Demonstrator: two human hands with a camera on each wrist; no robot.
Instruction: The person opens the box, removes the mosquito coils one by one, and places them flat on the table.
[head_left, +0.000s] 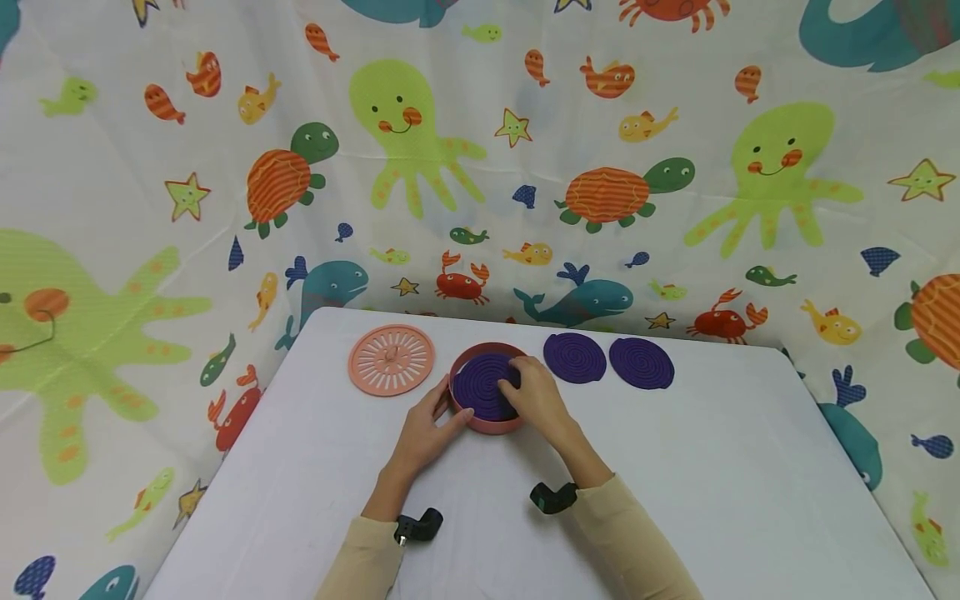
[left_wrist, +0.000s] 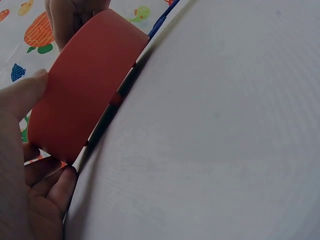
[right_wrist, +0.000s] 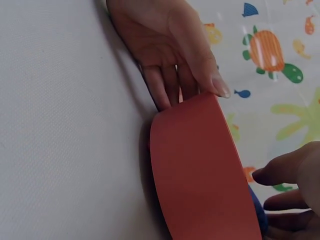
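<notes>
A round reddish mosquito coil holder [head_left: 493, 428] stands on the table, and a dark purple mosquito coil [head_left: 482, 385] lies tilted within its rim. My left hand [head_left: 422, 435] grips the holder's near left side, thumb at the rim and fingers along the wall. From the right, my right hand [head_left: 538, 402] pinches the coil's right edge. The right wrist view shows a sliver of the coil [right_wrist: 258, 207] above the holder's wall [right_wrist: 200, 165], beside the right fingers. How the coil sits inside is hidden there.
A slotted peach lid [head_left: 367, 379] with a small knob lies left of the holder. Two more purple coils, one [head_left: 574, 358] nearer and one [head_left: 642, 363] farther right, lie flat beyond the right hand. A sea-animal curtain [head_left: 480, 183] hangs behind the white table [head_left: 480, 533].
</notes>
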